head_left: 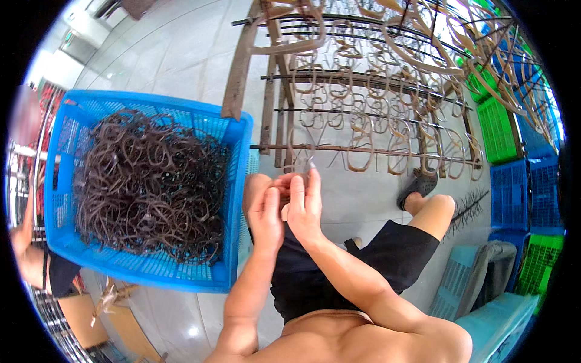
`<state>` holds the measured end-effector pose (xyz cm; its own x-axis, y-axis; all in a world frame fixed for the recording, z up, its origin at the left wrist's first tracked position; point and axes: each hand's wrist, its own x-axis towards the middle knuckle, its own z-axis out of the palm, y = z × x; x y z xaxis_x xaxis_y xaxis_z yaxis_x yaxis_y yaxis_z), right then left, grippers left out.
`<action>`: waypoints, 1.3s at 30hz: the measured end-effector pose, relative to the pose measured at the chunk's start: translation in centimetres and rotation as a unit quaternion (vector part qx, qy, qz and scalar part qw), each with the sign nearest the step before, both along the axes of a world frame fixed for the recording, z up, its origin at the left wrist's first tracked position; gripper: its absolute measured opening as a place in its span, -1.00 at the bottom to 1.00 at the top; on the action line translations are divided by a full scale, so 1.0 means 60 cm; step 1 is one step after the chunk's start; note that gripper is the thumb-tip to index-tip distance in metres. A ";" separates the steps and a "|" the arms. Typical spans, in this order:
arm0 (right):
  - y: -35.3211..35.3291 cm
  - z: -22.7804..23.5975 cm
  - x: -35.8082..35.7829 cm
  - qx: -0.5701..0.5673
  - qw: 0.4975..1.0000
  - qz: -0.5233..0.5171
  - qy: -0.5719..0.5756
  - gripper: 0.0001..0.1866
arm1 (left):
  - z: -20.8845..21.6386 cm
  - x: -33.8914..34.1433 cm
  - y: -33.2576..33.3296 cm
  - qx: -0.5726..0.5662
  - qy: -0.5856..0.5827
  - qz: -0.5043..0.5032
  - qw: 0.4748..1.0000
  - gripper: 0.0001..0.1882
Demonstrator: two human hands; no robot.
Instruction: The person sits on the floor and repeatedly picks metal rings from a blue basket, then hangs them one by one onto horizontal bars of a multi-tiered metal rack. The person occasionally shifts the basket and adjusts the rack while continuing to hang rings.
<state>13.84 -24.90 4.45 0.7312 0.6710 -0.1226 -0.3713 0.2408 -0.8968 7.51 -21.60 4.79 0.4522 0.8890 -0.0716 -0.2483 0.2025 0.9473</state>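
Observation:
My two hands are close together in front of my lap, just right of a blue plastic basket [151,104]. My left hand [265,212] is closed, its fingers curled inward; whatever lies in them is hidden. My right hand [304,209] is closed beside it, with one finger pointing up at a thin, pale eyeglass frame [301,145] on the lowest rod. Whether that fingertip touches the frame, I cannot tell. A tangled heap of dark brown eyeglass frames [151,181] fills the basket.
Ahead stands a wooden rack [242,66] with rows of pale frames [361,142] hanging on rods. Blue crates [508,190] and green crates [497,130] are stacked at the right. Another person's arm [27,224] shows at the far left. A spiky black rod [467,209] is near my shoe.

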 end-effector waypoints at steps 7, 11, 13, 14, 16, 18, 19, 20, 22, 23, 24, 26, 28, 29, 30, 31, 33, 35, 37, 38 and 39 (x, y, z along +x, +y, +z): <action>0.030 -0.038 0.116 -0.108 0.946 -0.242 -0.188 -0.72 | -0.019 0.099 0.069 0.042 0.103 0.019 0.994 -0.74; 0.044 -0.069 0.117 -0.165 0.939 -0.246 -0.176 -0.73 | -0.047 0.122 0.098 0.000 0.107 -0.071 0.992 -0.78; 0.049 -0.081 0.119 -0.167 0.934 -0.262 -0.176 -0.74 | -0.056 0.130 0.096 0.002 0.103 -0.057 0.993 -0.80; 0.053 -0.086 0.120 -0.167 0.932 -0.270 -0.175 -0.75 | -0.058 0.133 0.095 0.003 0.102 -0.049 0.994 -0.81; 0.062 -0.094 0.120 -0.131 0.944 -0.269 -0.139 -0.76 | -0.058 0.136 0.095 0.008 0.100 -0.039 0.994 -0.82; 0.064 -0.086 0.117 -0.113 0.955 -0.256 -0.095 -0.76 | -0.060 0.136 0.094 0.011 0.105 -0.033 0.994 -0.83; 0.062 -0.084 0.118 -0.104 0.963 -0.239 -0.069 -0.75 | -0.060 0.135 0.096 0.015 0.109 -0.033 0.993 -0.83; 0.063 -0.081 0.117 -0.094 0.964 -0.241 -0.057 -0.77 | -0.060 0.134 0.096 0.018 0.113 -0.032 0.993 -0.83; 0.066 -0.076 0.115 -0.074 0.966 -0.246 -0.036 -0.80 | -0.061 0.134 0.097 0.023 0.109 -0.035 0.993 -0.83; 0.066 -0.076 0.114 -0.049 0.968 -0.245 -0.018 -0.82 | -0.061 0.134 0.098 0.025 0.107 -0.037 0.993 -0.83; 0.065 -0.076 0.113 -0.024 0.970 -0.244 0.000 -0.83 | -0.061 0.133 0.097 0.025 0.108 -0.043 0.993 -0.84; 0.068 -0.066 0.114 0.004 0.971 -0.238 0.017 -0.84 | -0.060 0.130 0.096 0.026 0.109 -0.053 0.992 -0.85; 0.073 -0.055 0.114 0.009 0.973 -0.229 0.017 -0.84 | -0.062 0.128 0.095 0.018 0.091 -0.059 0.994 -0.85; 0.074 -0.054 0.114 0.006 0.970 -0.240 0.021 -0.84 | -0.062 0.127 0.095 0.014 0.082 -0.062 0.995 -0.86; 0.075 -0.055 0.115 0.003 0.968 -0.251 0.024 -0.84 | -0.062 0.126 0.093 0.015 0.089 -0.058 0.994 -0.86; 0.078 -0.054 0.116 0.001 0.965 -0.262 0.027 -0.84 | -0.059 0.127 0.092 0.018 0.096 -0.053 0.994 -0.86; 0.076 -0.063 0.118 0.008 0.966 -0.257 0.009 -0.84 | -0.055 0.131 0.093 0.022 0.099 -0.048 0.994 -0.86; 0.074 -0.064 0.119 0.014 0.967 -0.253 0.014 -0.83 | -0.056 0.133 0.092 0.023 0.095 -0.046 0.994 -0.86; 0.072 -0.062 0.122 0.017 0.969 -0.242 0.038 -0.83 | -0.061 0.134 0.092 0.012 0.090 -0.044 0.995 -0.86; 0.072 -0.060 0.123 0.019 0.970 -0.236 0.050 -0.83 | -0.062 0.135 0.092 0.007 0.087 -0.042 0.995 -0.86; 0.073 -0.058 0.123 0.013 0.971 -0.236 0.043 -0.82 | -0.064 0.135 0.091 0.012 0.087 -0.043 0.995 -0.86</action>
